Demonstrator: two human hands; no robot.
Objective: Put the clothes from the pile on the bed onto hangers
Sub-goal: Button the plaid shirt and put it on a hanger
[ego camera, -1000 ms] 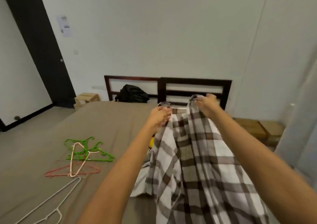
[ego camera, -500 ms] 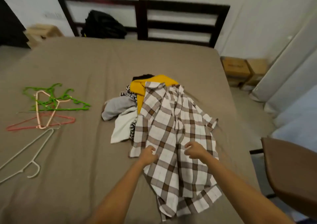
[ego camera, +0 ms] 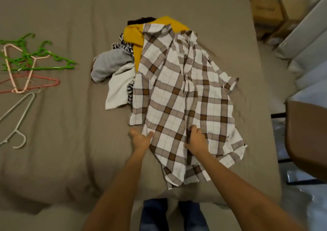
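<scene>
A brown-and-white plaid shirt point(ego camera: 180, 96) lies spread over the clothes pile on the brown bed point(ego camera: 70, 142). Under it show a yellow garment point(ego camera: 134, 36), a grey one point(ego camera: 109, 64), a white one point(ego camera: 118, 87) and striped fabric point(ego camera: 123, 46). My left hand point(ego camera: 140, 138) rests at the shirt's near left edge, thumb touching the fabric. My right hand point(ego camera: 196, 138) has its fingers curled into a fold near the shirt's middle. Hangers lie at the left: green hangers point(ego camera: 35, 61), a cream hanger point(ego camera: 10, 68), a red hanger point(ego camera: 35, 84) and a white hanger point(ego camera: 19, 117).
A brown chair point(ego camera: 307, 142) stands right of the bed. Cardboard boxes point(ego camera: 267, 9) and a pale curtain point(ego camera: 309, 36) are at the far right. My legs point(ego camera: 155, 215) are against the bed's near edge.
I lowered the plaid shirt from held up in the air onto the pile. The view tilted down to the bed, and both hands stay at the shirt's near part.
</scene>
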